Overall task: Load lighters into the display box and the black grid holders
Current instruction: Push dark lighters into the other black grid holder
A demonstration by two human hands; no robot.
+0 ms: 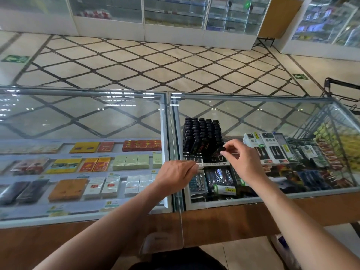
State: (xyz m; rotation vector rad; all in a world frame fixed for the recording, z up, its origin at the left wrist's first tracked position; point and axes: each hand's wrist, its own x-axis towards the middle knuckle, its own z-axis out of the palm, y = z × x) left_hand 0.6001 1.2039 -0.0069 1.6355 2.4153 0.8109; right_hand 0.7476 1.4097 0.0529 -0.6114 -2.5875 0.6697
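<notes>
So the display box (192, 152) sits on the glass desk (263, 121), just left of and behind your right fingers (231, 145), with rows of lighters (206, 129) standing in it. The lighter (218, 151) pinched in those fingers is at the box's near right corner. Your left fingers (191, 165) are at its near left corner. Boxed goods (272, 147) lie right of your right fingers. Cigarette packs (93, 166) lie under the glass, left of your left ones.

Lighter rows (202, 137): black, upright, tightly packed, on the glass counter (253, 114), left part.
Single lighter (221, 151): black, tilted, above the counter, beside the rows.
</notes>
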